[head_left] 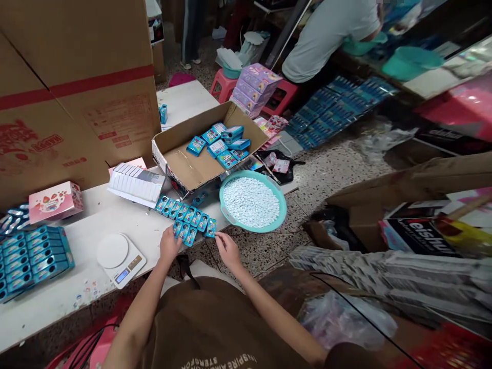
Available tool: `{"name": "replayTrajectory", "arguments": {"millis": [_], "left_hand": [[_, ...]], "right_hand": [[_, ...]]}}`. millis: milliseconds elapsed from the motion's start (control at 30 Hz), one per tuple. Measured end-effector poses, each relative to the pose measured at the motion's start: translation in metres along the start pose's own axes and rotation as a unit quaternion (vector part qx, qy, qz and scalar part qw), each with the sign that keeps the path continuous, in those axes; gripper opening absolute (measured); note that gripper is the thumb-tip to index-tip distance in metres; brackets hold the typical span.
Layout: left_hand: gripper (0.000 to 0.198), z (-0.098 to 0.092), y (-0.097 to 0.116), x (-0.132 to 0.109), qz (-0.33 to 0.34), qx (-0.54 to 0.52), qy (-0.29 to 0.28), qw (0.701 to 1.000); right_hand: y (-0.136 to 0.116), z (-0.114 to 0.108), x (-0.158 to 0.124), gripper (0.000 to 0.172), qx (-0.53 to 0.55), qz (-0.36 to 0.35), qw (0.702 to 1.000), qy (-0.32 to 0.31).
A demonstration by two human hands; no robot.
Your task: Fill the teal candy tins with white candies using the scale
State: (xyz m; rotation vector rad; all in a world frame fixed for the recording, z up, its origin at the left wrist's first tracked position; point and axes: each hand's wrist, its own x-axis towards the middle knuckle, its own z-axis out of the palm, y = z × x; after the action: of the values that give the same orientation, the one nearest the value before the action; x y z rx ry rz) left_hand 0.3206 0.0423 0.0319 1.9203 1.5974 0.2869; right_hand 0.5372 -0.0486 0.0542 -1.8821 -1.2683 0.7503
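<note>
Several small blue packs (186,213) lie in rows at the table's front edge. At the left end of the near row, my left hand (170,245) has its fingers closed against a blue pack. My right hand (227,250) pinches the lower corner of the pack at the right end (211,227). Just right of the packs stands a turquoise basin (285,209) full of small white pieces (251,201). Behind the rows, an open cardboard box (180,163) holds several loose blue boxes (227,159). A stack of white trays (136,185) touches the far row's left end.
A white scale (113,251) sits on the white table (86,215), left of my hands. Farther left are stacked blue packs (36,259) and a pink box (56,202). A large carton (77,87) stands behind. A person in a grey shirt (326,36) is at the back.
</note>
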Motion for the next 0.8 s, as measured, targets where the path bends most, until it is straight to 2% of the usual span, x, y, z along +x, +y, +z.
{"name": "replayTrajectory", "arguments": {"millis": [133,233,400,533,633,700,800], "left_hand": [[0.048,-0.004,-0.006,0.006,-0.058,-0.003,-0.033,0.998],[0.045,-0.002,-0.01,0.004,-0.068,-0.016,-0.038,0.997],[0.059,0.013,-0.005,-0.019,-0.094,-0.097,0.026,0.99],[0.064,0.021,-0.003,-0.052,-0.119,-0.204,0.077,0.969],[0.06,0.023,-0.017,-0.088,-0.156,-0.236,0.103,0.954],[0.057,0.024,-0.031,-0.118,-0.215,-0.228,0.128,0.941],[0.052,0.022,-0.056,-0.17,-0.333,-0.197,0.168,0.907]], "right_hand": [[0.01,-0.009,-0.013,0.036,-0.004,0.019,1.0,0.003],[0.014,-0.016,-0.014,0.037,-0.004,0.026,1.0,0.0],[0.02,-0.019,-0.014,0.039,-0.015,0.015,1.0,-0.019],[0.025,-0.01,-0.015,0.045,-0.033,-0.001,0.997,-0.07],[0.022,0.001,-0.011,0.049,-0.051,-0.022,0.991,-0.121],[0.015,0.013,-0.005,0.051,-0.056,-0.045,0.987,-0.146],[-0.002,0.036,0.004,0.054,-0.048,-0.108,0.977,-0.177]]}}
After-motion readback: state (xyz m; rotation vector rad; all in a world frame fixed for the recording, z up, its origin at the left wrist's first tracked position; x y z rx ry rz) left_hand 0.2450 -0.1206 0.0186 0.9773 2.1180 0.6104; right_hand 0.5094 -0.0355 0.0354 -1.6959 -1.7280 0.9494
